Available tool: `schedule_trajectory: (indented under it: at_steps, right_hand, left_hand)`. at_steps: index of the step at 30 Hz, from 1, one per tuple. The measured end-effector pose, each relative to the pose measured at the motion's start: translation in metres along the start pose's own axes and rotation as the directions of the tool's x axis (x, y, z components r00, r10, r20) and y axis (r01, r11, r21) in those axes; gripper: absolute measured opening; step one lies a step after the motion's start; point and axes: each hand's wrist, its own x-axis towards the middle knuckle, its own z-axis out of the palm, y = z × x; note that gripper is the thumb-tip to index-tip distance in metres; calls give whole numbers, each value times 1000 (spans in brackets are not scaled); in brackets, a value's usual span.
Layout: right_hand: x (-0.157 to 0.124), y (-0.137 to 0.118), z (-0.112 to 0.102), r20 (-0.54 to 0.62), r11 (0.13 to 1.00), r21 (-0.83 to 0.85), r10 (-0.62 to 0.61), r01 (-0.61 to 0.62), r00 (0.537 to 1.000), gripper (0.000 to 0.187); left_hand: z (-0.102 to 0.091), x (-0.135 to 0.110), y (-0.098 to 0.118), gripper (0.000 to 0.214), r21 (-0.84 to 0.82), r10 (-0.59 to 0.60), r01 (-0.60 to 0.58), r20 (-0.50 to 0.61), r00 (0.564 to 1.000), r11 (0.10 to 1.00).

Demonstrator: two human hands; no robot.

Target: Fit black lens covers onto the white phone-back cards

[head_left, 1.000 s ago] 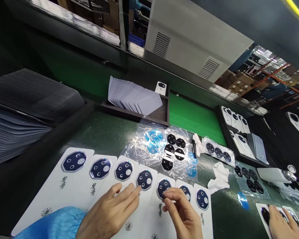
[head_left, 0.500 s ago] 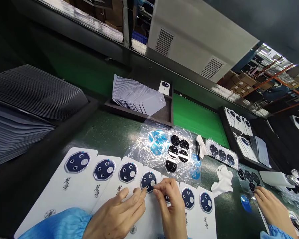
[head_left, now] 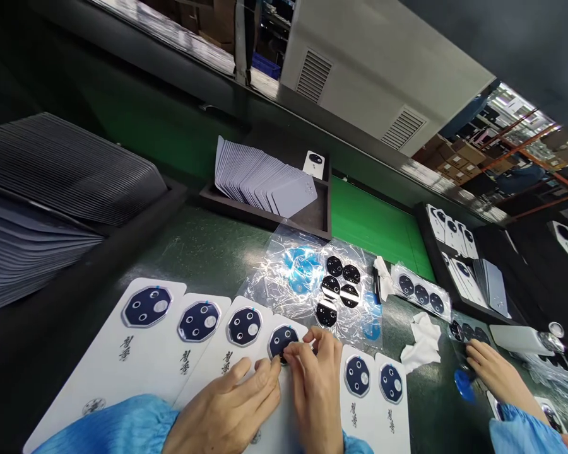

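Note:
A row of white phone back covers (head_left: 137, 366) lies before me, each bearing a dark octagonal camera lens plate (head_left: 199, 321) with ringed holes. My left hand (head_left: 231, 403) rests over the middle covers, its fingers bent and pressed together. Its fingertips are at the lower edge of one camera lens plate (head_left: 281, 339). Over that plate's right side is my right hand (head_left: 315, 384), thumb and fingers drawn into a pinch. What lies between the fingertips of either hand is hidden. My right hand also blocks the view of a neighbouring cover.
Loose black lens discs (head_left: 330, 288) lie on clear plastic film (head_left: 274, 265) beyond the covers. Behind stands a black tray (head_left: 322, 214) of grey panels (head_left: 265, 180). White cloth (head_left: 421, 340) lies right of the covers. Another person's hand (head_left: 497, 372) works at the far right.
My right hand has shifted slightly left and up, its fingers now over the lens plate. My left hand has barely moved. The other person's hand has moved left.

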Motion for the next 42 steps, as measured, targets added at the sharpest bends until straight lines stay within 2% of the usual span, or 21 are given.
schedule_trajectory:
  at_steps: [4, 7, 10, 14, 21, 23, 26, 28, 30, 34, 37, 39, 42]
  right_hand:
    - [0, -4, 0, -71, 996, -86, 10, -16, 997, 22]
    - [-1, -7, 0, -45, 994, -101, -40, 36, 998, 26]
    - [0, -7, -3, -36, 994, -105, -27, 23, 999, 22]
    - [1, -6, -6, -19, 986, -138, -100, 97, 995, 23]
    - [5, -6, -5, -19, 988, -134, -85, 82, 996, 27]
    - [10, -4, -8, -3, 999, -31, -19, 19, 1000, 27]
    - [15, 3, -21, 46, 953, 237, 185, -191, 982, 20]
    - [15, 7, -31, 110, 842, 405, 341, -356, 933, 16]
    - [12, 11, -39, 186, 724, 507, 438, -468, 880, 17]
    - [5, 15, -47, 365, 572, 583, 451, -577, 815, 23]
    - [3, 12, -44, 402, 447, 628, 515, -637, 757, 22]
    - [3, 10, -41, 369, 443, 650, 526, -617, 766, 17]
    - [5, 8, -34, 316, 603, 610, 410, -514, 856, 14]
  left_hand:
    - [-1, 1, -1, 38, 11, 8, -8, 10, 1000, 1000]
    - [-2, 2, -1, 35, 16, 6, -7, 19, 1000, 1000]
    - [-2, 1, 0, 30, 17, -2, 2, 8, 1000, 1000]
    - [-1, 1, -1, 29, 22, 6, -7, 23, 1000, 1000]
    - [-2, 4, -2, 30, 3, -7, 7, 7, 1000, 1000]
    - [-3, 4, -2, 33, -3, -10, 10, 6, 1000, 1000]
    - [-2, 5, -3, 38, -48, -37, 36, -31, 999, 998]
    - [-2, 4, -5, 39, -110, -79, 72, -66, 995, 991]
    - [-1, 3, -6, 39, -164, -125, 108, -97, 987, 981]
    - [0, 2, -7, 41, -171, -210, 186, -132, 969, 967]
    - [1, 2, -6, 43, -165, -249, 229, -116, 962, 959]
    - [1, 3, -5, 42, -155, -254, 237, -102, 962, 959]
    - [2, 4, -5, 43, -138, -248, 232, -109, 963, 963]
